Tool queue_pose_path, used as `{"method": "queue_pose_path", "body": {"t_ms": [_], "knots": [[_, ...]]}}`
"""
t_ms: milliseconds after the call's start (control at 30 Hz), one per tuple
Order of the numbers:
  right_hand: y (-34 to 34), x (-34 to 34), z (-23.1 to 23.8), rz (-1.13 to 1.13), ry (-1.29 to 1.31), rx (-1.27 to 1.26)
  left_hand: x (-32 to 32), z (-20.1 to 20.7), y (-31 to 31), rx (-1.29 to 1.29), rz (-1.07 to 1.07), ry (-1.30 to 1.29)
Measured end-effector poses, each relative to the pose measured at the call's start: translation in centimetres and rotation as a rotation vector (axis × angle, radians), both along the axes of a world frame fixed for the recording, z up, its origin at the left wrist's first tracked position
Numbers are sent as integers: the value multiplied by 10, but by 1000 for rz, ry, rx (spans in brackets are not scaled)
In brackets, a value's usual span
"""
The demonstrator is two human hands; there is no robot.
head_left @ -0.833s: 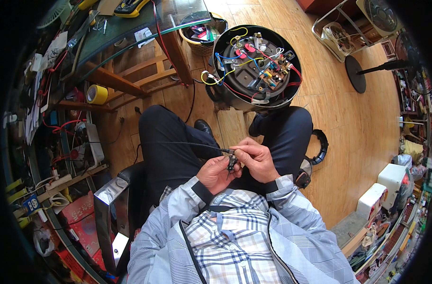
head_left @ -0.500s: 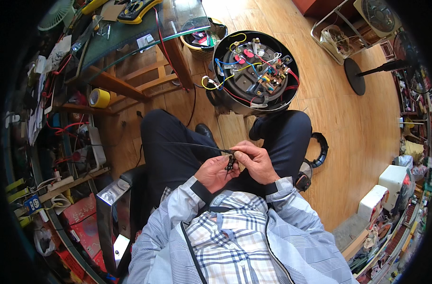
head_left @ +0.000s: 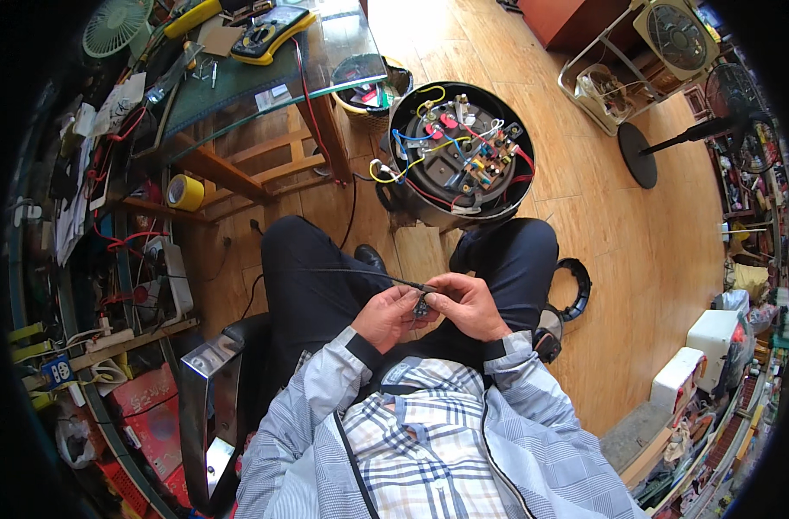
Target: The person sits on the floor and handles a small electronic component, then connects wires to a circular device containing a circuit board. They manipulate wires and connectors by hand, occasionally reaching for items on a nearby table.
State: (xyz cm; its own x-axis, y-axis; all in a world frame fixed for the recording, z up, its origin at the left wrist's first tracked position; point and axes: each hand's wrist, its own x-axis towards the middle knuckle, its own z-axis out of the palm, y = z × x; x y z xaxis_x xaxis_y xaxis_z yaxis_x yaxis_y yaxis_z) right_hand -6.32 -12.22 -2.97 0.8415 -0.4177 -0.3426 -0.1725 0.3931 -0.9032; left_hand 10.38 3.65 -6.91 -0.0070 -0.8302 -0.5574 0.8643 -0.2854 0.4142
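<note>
Above my lap, my two hands work close together. My left hand [head_left: 385,321] is closed round a small dark part [head_left: 422,304] with a greyish face, too small to make out in kind. A black cable [head_left: 347,271] comes in from the left over my thigh and ends at that part. With thumb and fingers my right hand [head_left: 472,309] pinches the cable's thicker end beside the part. The fingers hide the join between cable and part.
Beyond my knees, an opened round appliance base [head_left: 453,160] shows wires and a circuit board. A glass-topped table [head_left: 230,99] at the left carries a yellow multimeter [head_left: 269,36]. A black ring [head_left: 574,290] and a standing fan's base [head_left: 637,156] are on the wooden floor at right.
The small part has turned in my fingers and shows a greyer side. My right fingers have shifted slightly on the cable end. The whole view has tilted a little.
</note>
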Motion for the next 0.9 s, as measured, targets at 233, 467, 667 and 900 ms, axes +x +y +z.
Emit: {"method": "queue_pose_path", "body": {"t_ms": [233, 467, 667, 900], "knots": [[-10, -2, 5, -125, 51, -160, 33, 25, 28, 33, 202, -969], [-40, -19, 22, -172, 12, -234, 113, 22, 71, 282, -21, -2231], [-65, -36, 36, -205, 7, -311, 126, 24, 80, 177, 133, -2086], [-70, -40, 43, -195, 8, -219, 58, 126, 49, -314, 70, -1804]]}}
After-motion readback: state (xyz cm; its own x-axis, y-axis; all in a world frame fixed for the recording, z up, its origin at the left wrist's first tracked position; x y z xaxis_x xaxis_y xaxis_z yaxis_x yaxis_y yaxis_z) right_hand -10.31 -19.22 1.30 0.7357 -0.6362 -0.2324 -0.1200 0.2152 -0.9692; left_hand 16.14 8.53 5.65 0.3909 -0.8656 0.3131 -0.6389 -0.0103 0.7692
